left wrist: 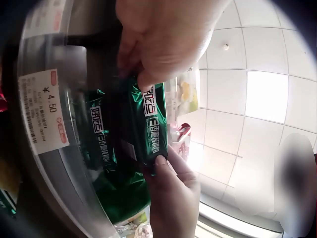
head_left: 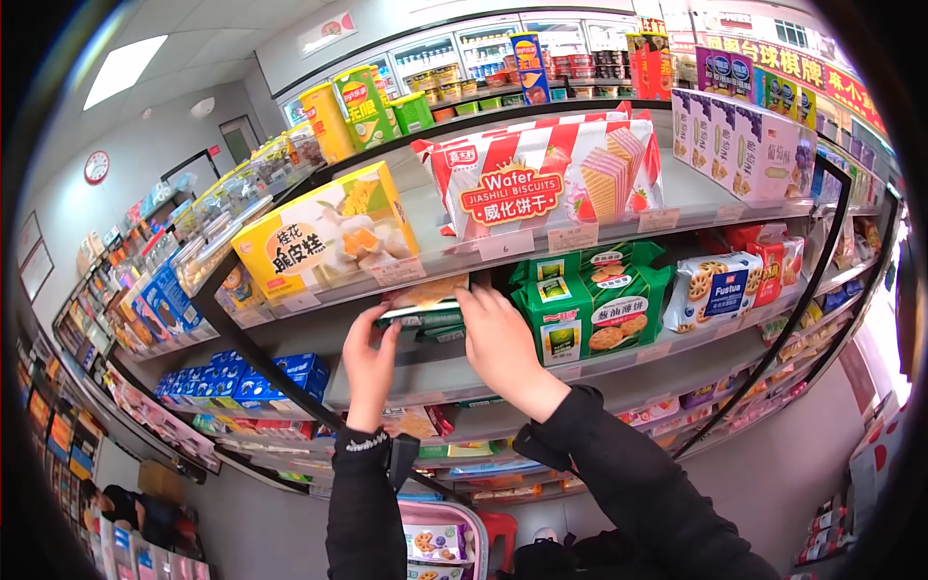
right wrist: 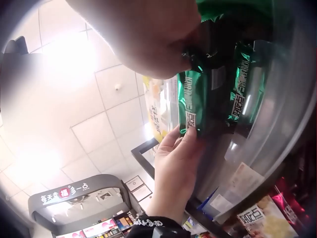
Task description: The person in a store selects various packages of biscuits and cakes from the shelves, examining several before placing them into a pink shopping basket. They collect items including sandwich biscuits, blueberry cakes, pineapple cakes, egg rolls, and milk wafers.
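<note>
In the head view, my left hand [head_left: 367, 372] and right hand [head_left: 505, 343] hold a green biscuit packet [head_left: 430, 295] between them, at the front of a shelf. Each hand pinches one end of it, thumb on the near edge. The left wrist view shows the packet's long narrow side [left wrist: 151, 121] with white lettering, turned toward the camera. A second green packet [right wrist: 242, 87] of the same kind lies deeper on the shelf in the right wrist view. To the right of my hands stand green scallion cracker bags [head_left: 594, 314].
Above hangs the upper shelf's edge with price tags [head_left: 507, 246], bearing a yellow cake box [head_left: 329, 232] and a red-striped wafer bag [head_left: 551, 179]. Blue boxes [head_left: 280, 379] sit lower left, near a black shelf post [head_left: 261, 353]. A pink basket [head_left: 476, 527] holding packs is below.
</note>
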Available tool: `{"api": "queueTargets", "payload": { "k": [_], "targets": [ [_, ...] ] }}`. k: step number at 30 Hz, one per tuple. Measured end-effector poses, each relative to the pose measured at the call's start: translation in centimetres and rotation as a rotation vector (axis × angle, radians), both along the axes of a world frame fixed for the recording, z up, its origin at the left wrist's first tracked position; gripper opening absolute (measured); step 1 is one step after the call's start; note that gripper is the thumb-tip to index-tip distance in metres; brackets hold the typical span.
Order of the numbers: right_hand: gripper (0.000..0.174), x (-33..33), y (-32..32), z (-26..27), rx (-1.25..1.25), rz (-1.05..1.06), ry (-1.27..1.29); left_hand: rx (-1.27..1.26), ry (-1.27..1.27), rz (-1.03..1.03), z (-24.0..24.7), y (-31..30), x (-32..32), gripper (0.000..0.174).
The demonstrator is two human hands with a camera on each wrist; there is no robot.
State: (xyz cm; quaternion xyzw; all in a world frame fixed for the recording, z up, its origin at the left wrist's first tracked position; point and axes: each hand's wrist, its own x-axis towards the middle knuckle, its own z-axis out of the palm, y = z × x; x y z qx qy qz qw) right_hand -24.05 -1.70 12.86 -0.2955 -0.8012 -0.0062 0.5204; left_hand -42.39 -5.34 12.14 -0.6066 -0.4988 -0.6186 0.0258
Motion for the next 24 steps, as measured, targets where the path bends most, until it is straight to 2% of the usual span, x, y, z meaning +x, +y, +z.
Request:
{"api": "queueTargets", "payload": {
  "k": [2, 8, 16, 17, 20, 21, 24],
  "targets": [
    [0.049, -0.6, 0.4, 0.0, -0.094, -0.086, -0.065, -0.157, 0.024, 0.042, 0.2, 1.3, -0.1, 0.025],
    [0.061, -0.8, 0.3, 0.0, -0.101, -0.131, -0.104, -0.189, 0.141, 0.042, 0.3, 2.3, 0.1, 0.029],
    [0.053, -1.4, 1.2, -0.1, -0.007, -0.269, -0.173, -0.163, 0.100, -0.027, 0.1, 1.6, 0.5, 0.039],
    [0.053, -1.4, 1.2, -0.1, 0.006, -0.270, -0.174, -0.202, 0.159, -0.007, 0.2, 1.3, 0.3, 0.047],
    [0.051, -0.1, -0.6, 0.2, 0.051, -0.259, -0.163, -0.189, 0.096, 0.092, -0.3, -0.5, 0.7, 0.056],
    [0.051, 0.9, -2.2, 0.1, 0.031, -0.068, -0.180, -0.145, 0.094, 0.107, -0.1, -1.8, 1.6, 0.059],
    [0.045, 4.5, -5.6, -2.2, -0.084, 0.457, -0.259, -0.076, -0.074, 0.080, -2.9, -6.2, 4.0, 0.035]
  ]
}}
